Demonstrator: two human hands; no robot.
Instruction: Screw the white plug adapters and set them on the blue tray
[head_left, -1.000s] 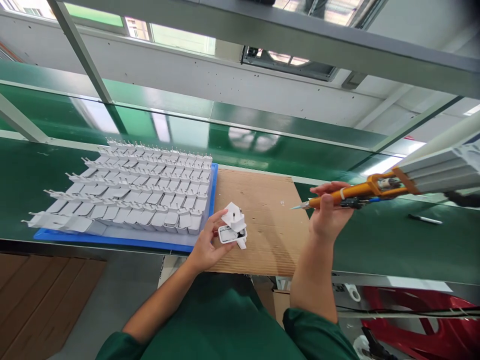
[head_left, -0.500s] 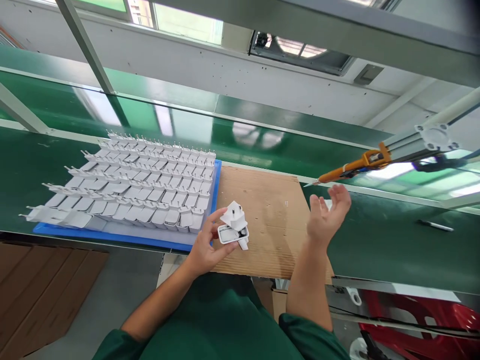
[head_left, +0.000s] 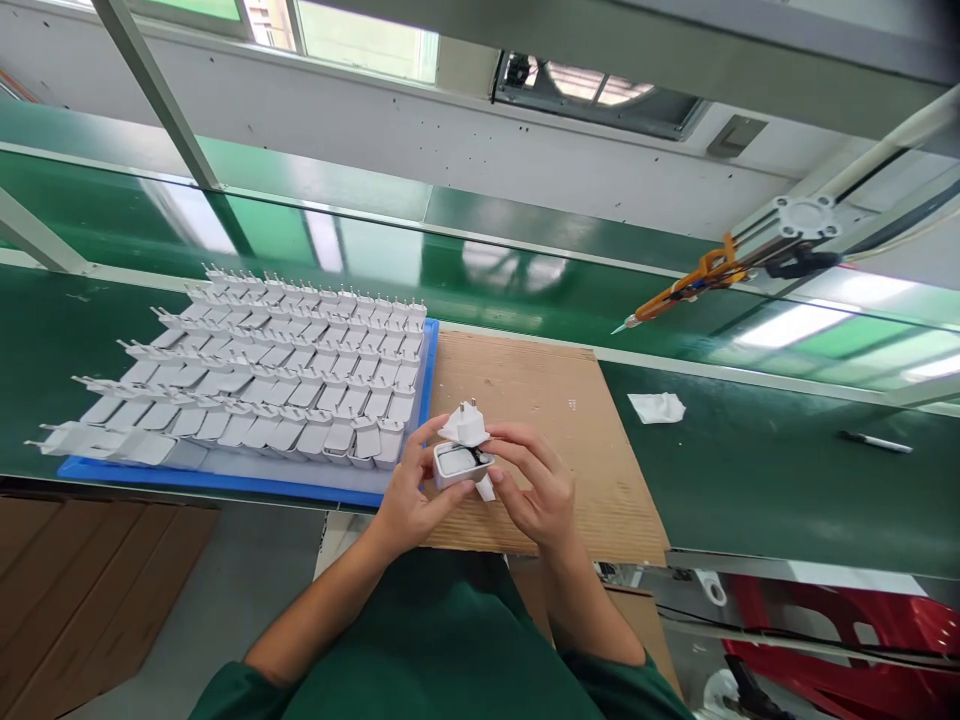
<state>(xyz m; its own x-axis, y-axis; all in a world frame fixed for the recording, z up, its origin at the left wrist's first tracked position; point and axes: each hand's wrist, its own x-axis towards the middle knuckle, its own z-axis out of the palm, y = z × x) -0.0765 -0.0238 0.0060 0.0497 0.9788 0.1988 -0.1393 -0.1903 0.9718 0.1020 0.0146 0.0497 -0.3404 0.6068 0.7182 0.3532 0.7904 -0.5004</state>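
A white plug adapter housing (head_left: pixel 454 466) sits in my left hand (head_left: pixel 411 495), whose fingers and thumb grip its left side. Its plug cover (head_left: pixel 466 424), with two metal pins pointing up, rests tilted above the open box part. Dark parts show in the gap between them. From the right, my right hand (head_left: pixel 536 485) pinches at the adapter, its fingertips at the plug cover and thumb near the lower right corner. A small white flap (head_left: pixel 485 488) sticks out below the housing. Both hands are over the cardboard sheet (head_left: pixel 517 380).
A blue tray (head_left: pixel 225 482) at left holds many rows of white plug adapters (head_left: pixel 300 370). An orange tool with a pointed tip (head_left: pixel 679 290) hangs at right on a bracket. A white cloth or paper (head_left: pixel 657 407) and a pen (head_left: pixel 876 441) lie on the green bench (head_left: pixel 765 480).
My right hand has come down and left from near the orange tool to the adapter. The tool has swung clear of it. The plug cover now sits more upright; my left hand has barely moved.
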